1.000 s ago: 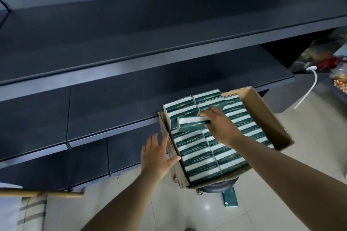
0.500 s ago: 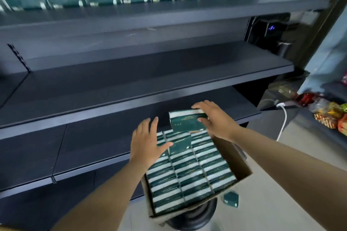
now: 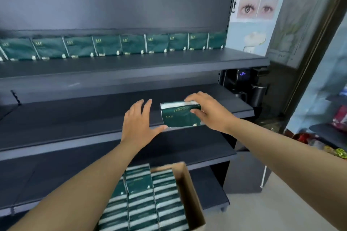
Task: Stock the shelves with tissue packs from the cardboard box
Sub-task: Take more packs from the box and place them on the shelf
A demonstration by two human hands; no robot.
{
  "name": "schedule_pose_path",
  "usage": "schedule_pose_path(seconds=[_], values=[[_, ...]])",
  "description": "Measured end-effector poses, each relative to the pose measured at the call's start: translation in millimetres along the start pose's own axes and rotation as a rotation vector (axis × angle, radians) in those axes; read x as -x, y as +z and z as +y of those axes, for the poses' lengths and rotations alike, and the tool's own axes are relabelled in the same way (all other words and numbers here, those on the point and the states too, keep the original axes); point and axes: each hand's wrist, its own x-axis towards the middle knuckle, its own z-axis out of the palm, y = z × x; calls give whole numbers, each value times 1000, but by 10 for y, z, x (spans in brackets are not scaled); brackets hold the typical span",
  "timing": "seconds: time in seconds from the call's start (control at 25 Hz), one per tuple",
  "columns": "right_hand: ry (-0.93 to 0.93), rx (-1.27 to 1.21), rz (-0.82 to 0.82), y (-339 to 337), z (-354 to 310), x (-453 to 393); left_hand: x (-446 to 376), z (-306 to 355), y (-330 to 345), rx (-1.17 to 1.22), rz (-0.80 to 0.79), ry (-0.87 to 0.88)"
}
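Right hand (image 3: 210,113) gripping dark green tissue pack (image 3: 179,116), thumb on front face, fingers over top; pack above front edge of middle shelf (image 3: 75,142). Gold print on pack, too blurred to read. Left hand (image 3: 139,124) beside pack, fingers straight and spread, thumb tip touching lower corner. Cardboard box (image 3: 189,193) below, full of packs. Row of matching packs (image 3: 105,46) on upper shelf (image 3: 131,67).

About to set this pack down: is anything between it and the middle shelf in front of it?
Nothing visible. The right hand holds the tissue pack over the middle shelf, whose surface shows bare. The left hand hovers open beside the pack, not blocking it.
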Motion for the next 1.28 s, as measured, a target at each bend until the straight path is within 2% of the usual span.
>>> schedule_pose_path(seconds=[0.4,0.68,0.92,1.08,1.28], values=[[-75,46,129,-1058,720,-837,-1668,579,-135,-94,204,79],[-129,-72,155,-1482,1658,-1662,-2754,990,290,-103,277,-30],[-135,-130,171,-1342,2281,-2405,-3299,1009,729,-152,277,-137],[-72,-209,210,-1031,2474,-2928,-3575,712,880,-147,253,-240],[-11,-233,203,-613,2524,-3714,-3950,255,1076,-260,185,-255]])
